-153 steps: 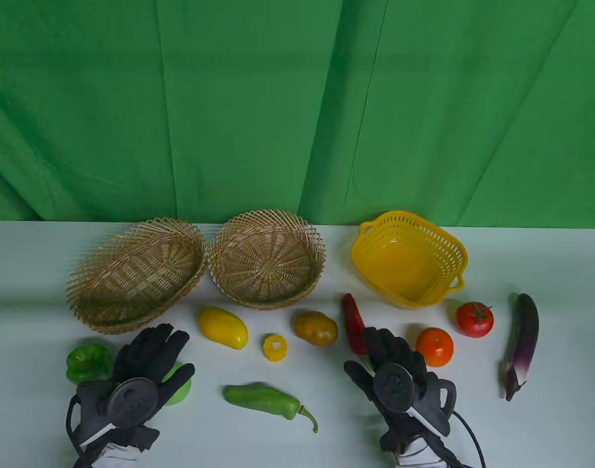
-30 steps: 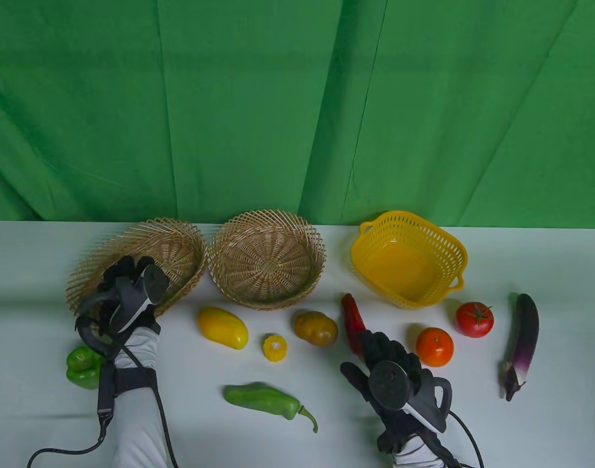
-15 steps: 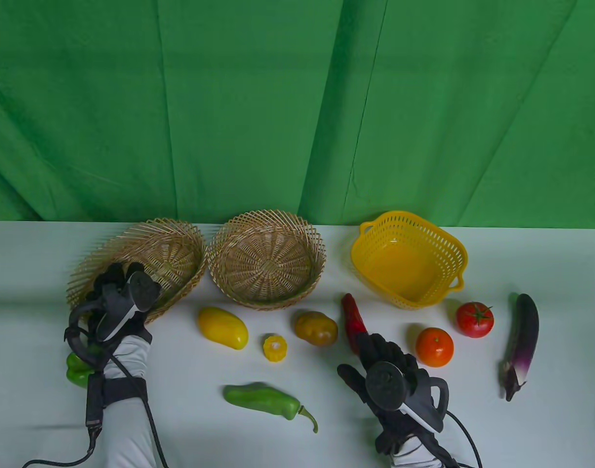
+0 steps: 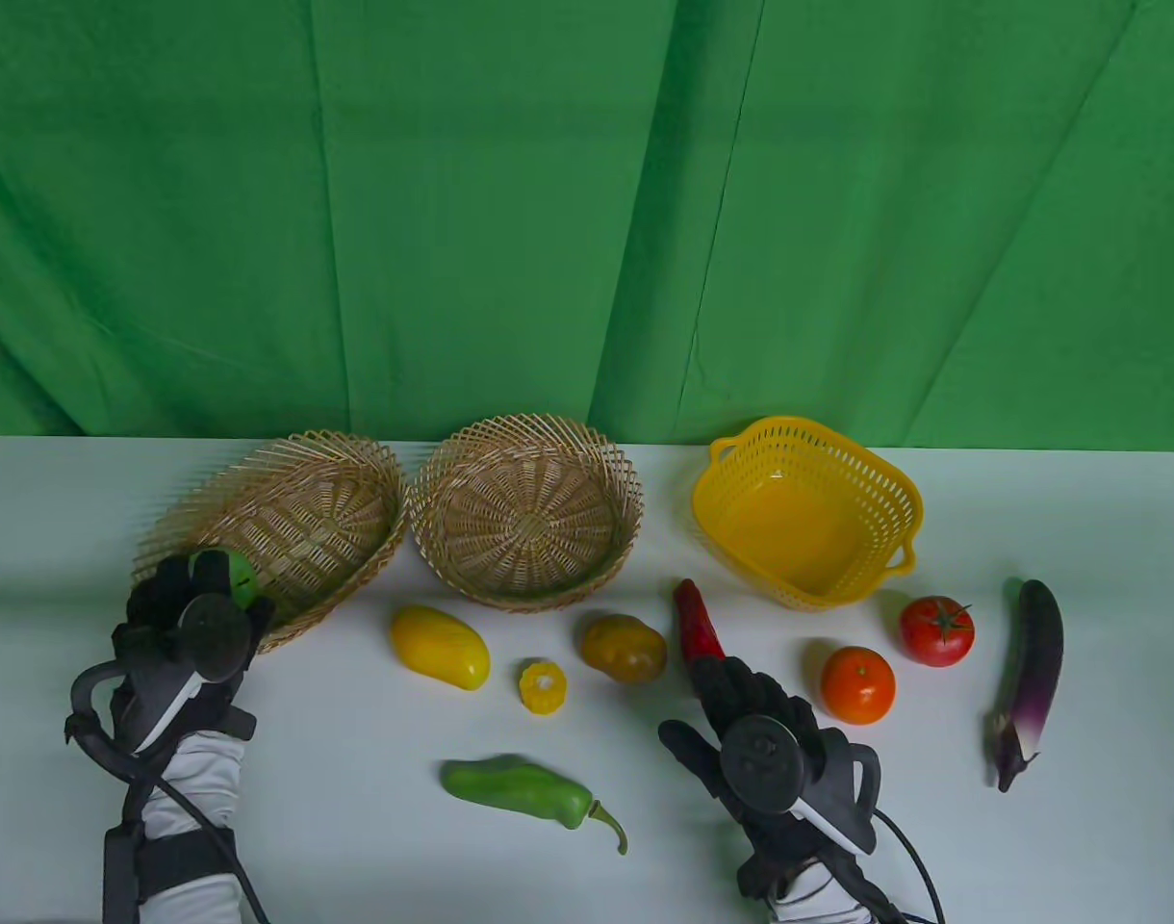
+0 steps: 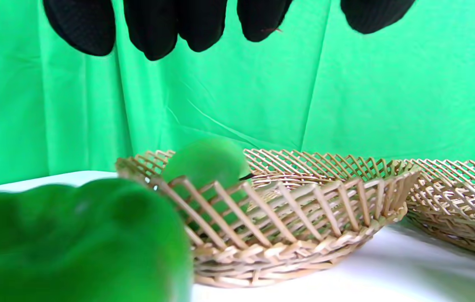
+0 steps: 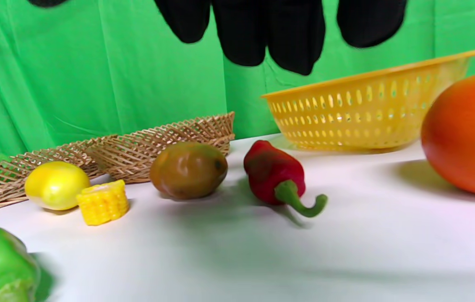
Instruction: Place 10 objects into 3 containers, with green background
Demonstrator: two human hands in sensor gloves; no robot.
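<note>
Just 1 green ball [image 5: 204, 161] in the left basket [image 4: 298, 520], 9 foods like the red pepper [image 4: 695, 621] waiting on the table [image 4: 356, 847], left hand [image 4: 188, 626] and right hand [image 4: 760, 741] both spread, holding nothing.

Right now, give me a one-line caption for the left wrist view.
Green fruit lies in the oval wicker basket; left hand hangs above, a green bell pepper blurred in front.

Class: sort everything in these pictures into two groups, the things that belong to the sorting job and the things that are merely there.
Job: oval wicker basket, round wicker basket, yellow basket, green fruit, bell pepper, mango, corn, eggplant.
Merely there: green cloth, table.
</note>
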